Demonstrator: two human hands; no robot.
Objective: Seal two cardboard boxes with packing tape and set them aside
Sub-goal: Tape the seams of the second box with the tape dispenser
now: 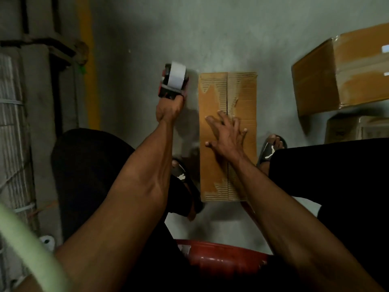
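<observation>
A long brown cardboard box (212, 165) lies on the grey floor between my feet, flaps closed, with a bare centre seam and torn patches of its top layer. My right hand (226, 134) rests flat on the flaps with fingers spread across the seam. My left hand (169, 109) grips the handle of a red and black tape dispenser (173, 82) carrying a white tape roll, held up in the air left of the box's far end. A second, larger box (341, 70) with glossy tape on it sits at the far right.
Another carton (355, 129) lies below the large box at the right. A red stool rim (223, 256) is under me. A spare tape roll (47, 242) lies on the floor at the left, near a wall with a yellow stripe (90, 66).
</observation>
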